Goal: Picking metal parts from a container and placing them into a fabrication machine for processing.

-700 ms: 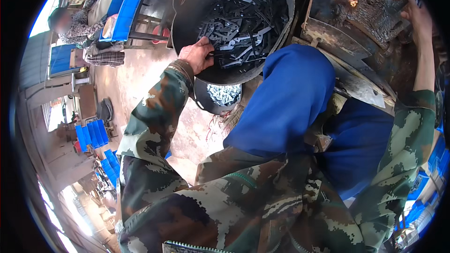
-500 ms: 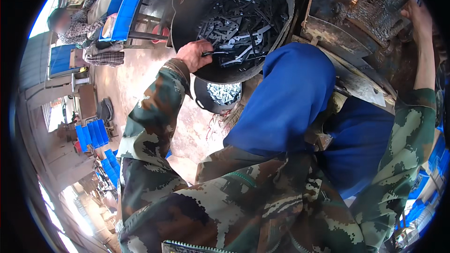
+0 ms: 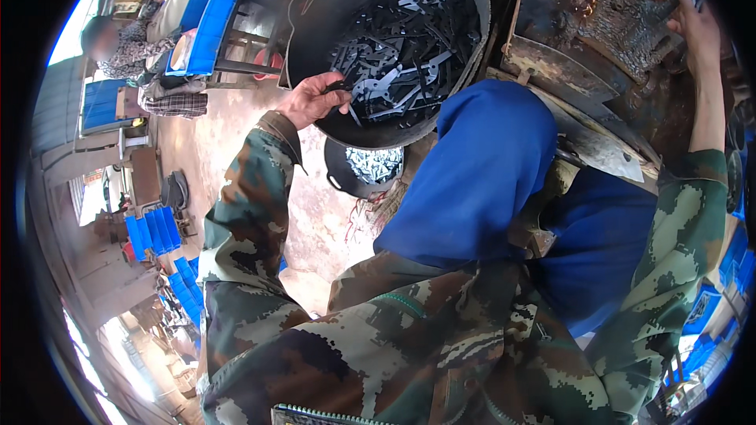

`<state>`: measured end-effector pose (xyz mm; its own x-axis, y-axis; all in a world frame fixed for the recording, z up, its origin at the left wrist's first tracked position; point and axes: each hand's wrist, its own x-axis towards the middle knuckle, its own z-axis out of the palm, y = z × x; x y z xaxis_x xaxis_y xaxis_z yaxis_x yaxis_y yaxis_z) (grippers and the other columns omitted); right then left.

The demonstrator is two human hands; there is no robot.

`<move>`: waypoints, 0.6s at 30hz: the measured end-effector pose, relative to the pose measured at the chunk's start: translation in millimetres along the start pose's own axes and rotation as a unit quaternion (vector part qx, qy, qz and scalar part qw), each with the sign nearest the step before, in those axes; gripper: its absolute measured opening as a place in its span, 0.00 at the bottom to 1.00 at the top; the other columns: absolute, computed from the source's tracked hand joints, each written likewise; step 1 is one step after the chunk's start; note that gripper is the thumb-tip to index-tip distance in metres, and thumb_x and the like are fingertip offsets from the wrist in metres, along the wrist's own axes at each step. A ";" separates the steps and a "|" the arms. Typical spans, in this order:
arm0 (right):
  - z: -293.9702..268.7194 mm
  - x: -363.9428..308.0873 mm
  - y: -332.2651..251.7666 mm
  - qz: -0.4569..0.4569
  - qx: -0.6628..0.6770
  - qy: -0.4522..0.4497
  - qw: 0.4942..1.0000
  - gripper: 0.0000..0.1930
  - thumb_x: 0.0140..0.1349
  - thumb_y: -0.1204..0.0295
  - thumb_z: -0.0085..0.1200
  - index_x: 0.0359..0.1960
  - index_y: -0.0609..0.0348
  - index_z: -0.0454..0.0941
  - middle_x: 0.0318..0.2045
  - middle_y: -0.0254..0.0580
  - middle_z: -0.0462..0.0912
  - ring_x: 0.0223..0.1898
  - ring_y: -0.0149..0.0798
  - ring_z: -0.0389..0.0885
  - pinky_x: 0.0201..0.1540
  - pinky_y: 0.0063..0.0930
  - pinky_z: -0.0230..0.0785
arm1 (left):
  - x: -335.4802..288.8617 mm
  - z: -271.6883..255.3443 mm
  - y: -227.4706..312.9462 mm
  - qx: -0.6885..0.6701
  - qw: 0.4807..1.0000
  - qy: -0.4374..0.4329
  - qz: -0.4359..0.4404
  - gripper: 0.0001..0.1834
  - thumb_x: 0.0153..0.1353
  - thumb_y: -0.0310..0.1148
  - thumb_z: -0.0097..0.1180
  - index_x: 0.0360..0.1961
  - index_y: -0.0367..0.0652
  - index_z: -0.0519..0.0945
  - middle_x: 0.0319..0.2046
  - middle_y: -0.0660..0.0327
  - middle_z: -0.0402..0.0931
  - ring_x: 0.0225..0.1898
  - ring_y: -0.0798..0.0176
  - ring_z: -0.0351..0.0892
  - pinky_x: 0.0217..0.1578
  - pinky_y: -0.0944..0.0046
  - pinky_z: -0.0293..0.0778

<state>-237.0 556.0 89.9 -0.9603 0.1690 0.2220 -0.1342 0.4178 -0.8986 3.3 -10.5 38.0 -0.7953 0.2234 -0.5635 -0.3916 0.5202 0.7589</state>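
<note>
My left hand [image 3: 315, 101] is closed at the near left rim of a big dark tub [image 3: 311, 38]. Between its thumb and fingers sits a small dark flat metal piece [image 3: 335, 86]. Inside the tub lies a heap of flat metal pieces [image 3: 409, 51], some black and some shiny grey. At the far right, my right hand [image 3: 699, 31] reaches to a grimy machine [image 3: 626, 24]. Its thumb and a finger stand on either side of a dark part at the machine's edge, whose shape I cannot make out. Small orange sparks [image 3: 589, 6] glow on the machine.
A smaller black bucket [image 3: 340, 169] of small shiny metal pieces stands below the tub. My blue-covered knee [image 3: 496, 149] is close to the tub's rim. A rusty metal guard [image 3: 559, 67] fronts the machine. Far left, another person [image 3: 118, 51] is near a blue tray [image 3: 206, 24].
My left hand has drawn slightly left and down from the heap, with the dark metal piece in its fingers. My right hand stays at the machine, and sparks show more clearly.
</note>
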 end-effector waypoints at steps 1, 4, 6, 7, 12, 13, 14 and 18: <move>-0.1 -1.1 -2.0 0.006 -0.001 0.003 1.000 0.22 0.65 0.54 0.57 0.56 0.51 0.77 0.44 0.23 0.85 0.31 0.15 0.70 0.32 0.12 0.64 | 4.0 3.1 -5.1 -0.046 0.999 0.001 0.024 0.09 0.67 0.38 0.56 0.35 0.43 0.77 0.27 0.72 0.75 0.21 0.80 0.60 0.23 0.76 0.56; 5.0 -7.5 -10.1 0.010 -0.001 0.017 1.000 0.22 0.64 0.56 0.59 0.55 0.53 0.77 0.44 0.25 0.85 0.30 0.16 0.70 0.30 0.12 0.65 | 17.1 6.0 -10.3 -0.073 0.996 -0.012 0.058 0.12 0.68 0.42 0.56 0.37 0.44 0.75 0.26 0.72 0.75 0.18 0.80 0.56 0.18 0.77 0.52; 5.5 -7.5 -10.6 0.013 0.012 0.011 1.000 0.21 0.64 0.56 0.59 0.54 0.53 0.79 0.40 0.24 0.84 0.27 0.17 0.67 0.28 0.13 0.65 | 25.5 11.4 -10.1 -0.130 0.990 -0.014 0.051 0.11 0.68 0.41 0.55 0.38 0.44 0.74 0.26 0.71 0.75 0.17 0.80 0.56 0.17 0.77 0.51; 5.5 -7.6 -10.4 0.014 0.013 0.012 1.000 0.20 0.64 0.56 0.59 0.52 0.54 0.80 0.35 0.22 0.83 0.25 0.17 0.65 0.26 0.13 0.64 | 30.9 15.9 -13.2 -0.157 0.986 0.003 0.056 0.09 0.68 0.38 0.52 0.38 0.45 0.74 0.27 0.69 0.75 0.16 0.81 0.55 0.16 0.77 0.49; 8.7 -9.8 -16.1 0.008 0.013 0.021 1.000 0.20 0.64 0.56 0.59 0.51 0.57 0.80 0.34 0.22 0.81 0.24 0.17 0.63 0.25 0.13 0.64 | 60.5 29.5 -15.5 -0.202 0.979 0.033 0.023 0.06 0.67 0.33 0.52 0.40 0.44 0.75 0.27 0.67 0.77 0.16 0.81 0.55 0.16 0.78 0.50; 8.5 -7.9 -14.2 0.012 0.012 0.023 1.000 0.21 0.64 0.56 0.59 0.53 0.57 0.79 0.35 0.22 0.82 0.24 0.17 0.64 0.25 0.13 0.64 | 64.7 36.7 -11.1 -0.215 0.975 0.043 0.038 0.05 0.67 0.32 0.52 0.41 0.44 0.75 0.28 0.66 0.78 0.16 0.81 0.55 0.16 0.78 0.50; 5.9 -2.8 -8.4 0.011 0.012 0.023 1.000 0.21 0.64 0.56 0.59 0.53 0.57 0.79 0.35 0.22 0.82 0.24 0.17 0.64 0.25 0.13 0.64 | 66.6 39.6 -8.6 -0.227 0.971 0.053 0.053 0.05 0.67 0.31 0.52 0.42 0.44 0.76 0.29 0.65 0.78 0.16 0.81 0.55 0.17 0.78 0.51; -3.5 9.5 7.2 0.002 -0.021 -0.002 1.000 0.23 0.64 0.53 0.59 0.53 0.55 0.80 0.39 0.26 0.84 0.25 0.19 0.68 0.27 0.15 0.68 | 66.9 44.1 -6.8 0.018 0.982 0.131 0.134 0.13 0.63 0.33 0.62 0.45 0.37 0.81 0.36 0.64 0.82 0.32 0.74 0.77 0.37 0.73 0.74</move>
<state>-246.3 563.7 86.9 -0.9615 0.1679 0.2174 -0.1200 0.4550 -0.8824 -26.8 37.3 -19.2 -0.9609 0.1393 -0.2394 -0.1400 0.5014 0.8538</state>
